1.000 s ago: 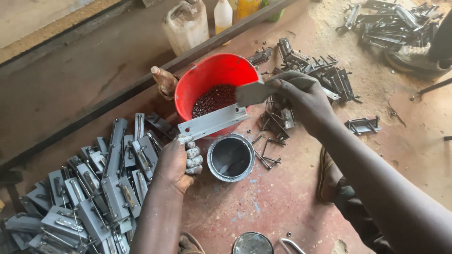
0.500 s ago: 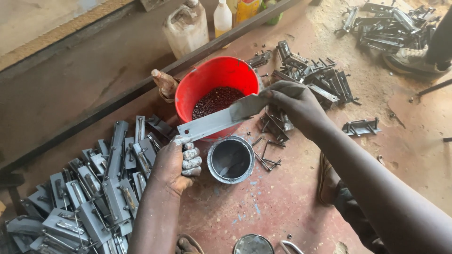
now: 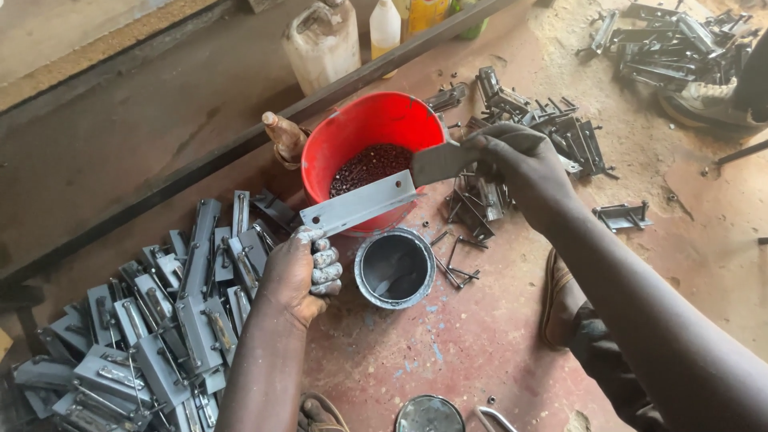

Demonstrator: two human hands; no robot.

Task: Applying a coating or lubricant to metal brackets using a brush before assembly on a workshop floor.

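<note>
Gripping grey metal bracket [image 3: 360, 204] in fisted left hand [image 3: 304, 268], right hand [image 3: 516, 164] pinching flat brush [image 3: 438, 162], over red bucket [image 3: 352, 136]

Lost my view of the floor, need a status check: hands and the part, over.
Left hand gripping grey metal bracket by its lower end. Right hand brushing its upper end. Red bucket directly behind, open paint tin below.

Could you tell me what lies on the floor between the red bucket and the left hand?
In the head view, a small grey paint tin stands there.
</note>
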